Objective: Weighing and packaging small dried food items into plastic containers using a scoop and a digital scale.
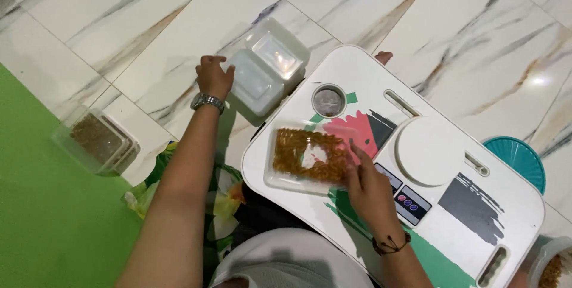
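Snack pack (310, 157), clear and filled with golden-brown pieces, lies flat on the white lap table (357, 79), just beside the white scale (430, 151). Right hand (366, 184) rests on its near edge, fingers extended, not closed around it. Left hand (213, 78) reaches to the floor, fingers curled against an empty clear box (268, 70).

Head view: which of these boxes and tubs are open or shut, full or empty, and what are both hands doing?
Empty containers: clear, stacked on the floor, nothing inside.
Filled container: on the lap table, packed with brown food, lid state unclear.
Floor container: holds brown food, looks lidded.
Scale: platform bare.
Left hand: touching the empty containers.
Right hand: fingers resting on the filled container.
Teal lid: lying on the floor.
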